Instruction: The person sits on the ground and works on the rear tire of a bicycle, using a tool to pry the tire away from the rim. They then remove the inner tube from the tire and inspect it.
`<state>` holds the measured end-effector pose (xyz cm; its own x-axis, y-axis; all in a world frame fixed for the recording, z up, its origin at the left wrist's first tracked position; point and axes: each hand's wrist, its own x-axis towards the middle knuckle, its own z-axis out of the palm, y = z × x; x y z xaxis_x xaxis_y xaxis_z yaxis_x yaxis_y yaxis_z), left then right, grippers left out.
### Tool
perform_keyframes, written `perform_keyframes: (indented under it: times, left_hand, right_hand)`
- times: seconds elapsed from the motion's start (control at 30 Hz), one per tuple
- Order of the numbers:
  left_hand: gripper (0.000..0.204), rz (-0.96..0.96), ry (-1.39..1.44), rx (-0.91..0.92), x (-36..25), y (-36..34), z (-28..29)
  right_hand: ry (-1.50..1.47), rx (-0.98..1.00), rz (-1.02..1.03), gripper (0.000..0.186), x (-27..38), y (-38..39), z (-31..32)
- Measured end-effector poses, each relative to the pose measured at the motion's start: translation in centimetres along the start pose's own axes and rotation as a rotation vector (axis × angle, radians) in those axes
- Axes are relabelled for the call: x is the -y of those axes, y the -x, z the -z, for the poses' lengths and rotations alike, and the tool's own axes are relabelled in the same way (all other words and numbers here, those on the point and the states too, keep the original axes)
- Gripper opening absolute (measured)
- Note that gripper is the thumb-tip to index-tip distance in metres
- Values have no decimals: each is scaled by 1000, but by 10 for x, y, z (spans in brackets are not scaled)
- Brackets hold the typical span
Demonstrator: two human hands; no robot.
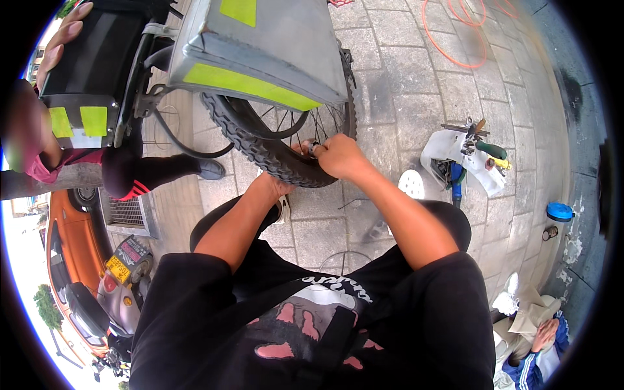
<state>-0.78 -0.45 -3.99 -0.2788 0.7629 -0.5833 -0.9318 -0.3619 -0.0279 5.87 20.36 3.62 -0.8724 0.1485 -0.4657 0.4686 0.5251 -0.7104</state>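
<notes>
Where the right hand (339, 158) reaches, the tire (259, 151) lies beneath.

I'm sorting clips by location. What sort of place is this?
Outdoors, most likely a sidewalk or paved roadside: block paving covers the ground, and an orange car and a scooter stand off to the left.

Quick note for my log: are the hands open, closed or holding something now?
Left hand: at the tyre, partly hidden; grip cannot be told.
Right hand: closed on a small grey piece, kind unclear.
</notes>
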Motion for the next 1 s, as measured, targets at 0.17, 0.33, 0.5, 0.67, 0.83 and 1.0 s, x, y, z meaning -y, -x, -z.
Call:
perform_keyframes:
  times: [0.17,0.33,0.5,0.67,0.83,1.0]
  left_hand:
    - [26,163,-226,135,8,5,-39]
    - [23,203,-66,70,7,-2,-27]
    - [20,243,-41,143,6,-8,-25]
    - [23,105,-111,-95,7,-4,-26]
    - [19,39,-163,-151,7,-15,-10]
    - [19,-5,-246,-79,11,-11,-19]
  right_hand:
    - [-211,273,-287,52,19,0,23]
    - [93,160,-152,51,26,6,33]
    - [46,78,-11,54,16,1,21]
    - [11,80,17,44,20,4,15]
    - [-69,98,36,38,3,-3,3]
    - [-324,190,-61,34,-8,-3,4]
